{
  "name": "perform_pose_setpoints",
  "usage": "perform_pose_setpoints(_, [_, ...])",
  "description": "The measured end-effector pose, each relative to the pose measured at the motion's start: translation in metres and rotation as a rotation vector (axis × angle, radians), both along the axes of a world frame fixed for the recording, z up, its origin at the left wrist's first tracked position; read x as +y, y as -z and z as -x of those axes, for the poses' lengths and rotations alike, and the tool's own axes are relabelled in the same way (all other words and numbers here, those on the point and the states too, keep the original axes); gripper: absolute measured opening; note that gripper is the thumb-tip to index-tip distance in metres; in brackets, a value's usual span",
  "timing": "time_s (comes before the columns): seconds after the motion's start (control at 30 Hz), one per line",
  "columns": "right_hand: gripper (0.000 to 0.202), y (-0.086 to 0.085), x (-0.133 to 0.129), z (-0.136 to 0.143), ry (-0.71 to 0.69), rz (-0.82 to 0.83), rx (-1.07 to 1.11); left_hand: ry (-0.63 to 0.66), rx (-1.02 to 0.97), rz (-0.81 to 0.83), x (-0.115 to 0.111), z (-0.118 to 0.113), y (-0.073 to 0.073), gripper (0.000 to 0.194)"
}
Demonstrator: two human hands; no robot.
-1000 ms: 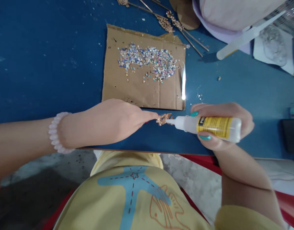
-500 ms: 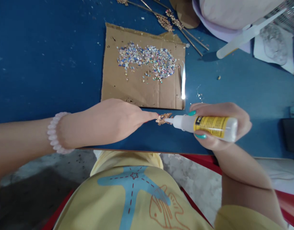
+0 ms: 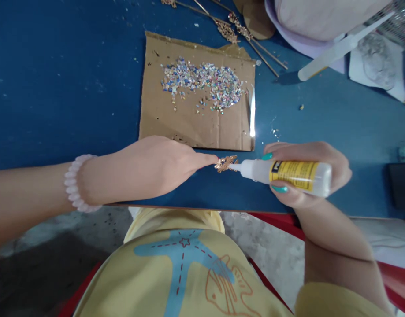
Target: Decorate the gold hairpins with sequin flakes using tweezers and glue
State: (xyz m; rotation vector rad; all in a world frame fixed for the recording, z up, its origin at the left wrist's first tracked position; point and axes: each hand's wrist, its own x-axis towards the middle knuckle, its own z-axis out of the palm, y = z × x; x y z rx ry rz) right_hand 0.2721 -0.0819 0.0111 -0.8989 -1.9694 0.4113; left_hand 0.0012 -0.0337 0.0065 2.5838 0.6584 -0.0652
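Between the fingertips of my left hand is the end of a small gold openwork metal ornament; most of those fingers are hidden under the hand. My right hand, with green nails, is closed round a clear glue bottle with a yellow label, tipped on its side. The bottle's thin white nozzle points left, its tip at the ornament's right part; whether it touches I cannot tell. Just beyond sits a cardboard piece bearing a heap of shiny multicoloured chips.
Several gold hairpin-like sticks with ornate heads lie past the cardboard. Tweezers rest on its right edge. A white-handled tool and a paper with a grey patch are at far right. The blue table's front edge runs before my body.
My right hand has drawn the glue bottle slightly to the right, so its nozzle tip has shifted along the ornament. My left hand and the ornament stay in place.
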Motion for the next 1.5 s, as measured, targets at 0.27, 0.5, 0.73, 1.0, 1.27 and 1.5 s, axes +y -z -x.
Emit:
perform_pose_setpoints(0.27, [0.031,-0.0019,-0.0003,0.0016,0.002,0.001,-0.016,0.005,-0.015,-0.026,-0.0002,-0.0002,0.0002,0.043])
perform_pose_setpoints(0.5, [0.026,-0.0032,-0.0012,-0.0006,0.039,0.007,-0.023,0.006,-0.012,-0.028,-0.0008,0.0011,0.0004,0.043])
perform_pose_setpoints(0.73, [0.022,-0.0041,-0.0013,0.0004,0.018,0.008,-0.056,0.006,-0.005,-0.03,0.0003,0.0003,0.0007,0.045])
perform_pose_setpoints(1.0, [0.024,-0.0028,0.0034,0.0038,-0.024,-0.066,-0.044,0.002,0.022,-0.047,0.0008,0.0002,0.0016,0.045])
perform_pose_setpoints(1.27, [0.024,-0.0027,-0.0011,0.004,0.011,-0.006,0.009,-0.011,0.021,-0.032,0.0009,0.001,0.0011,0.044])
perform_pose_setpoints(1.5, [0.023,-0.0019,0.0003,0.0036,0.037,-0.05,-0.038,-0.008,0.019,-0.023,-0.0002,0.0007,-0.0012,0.044])
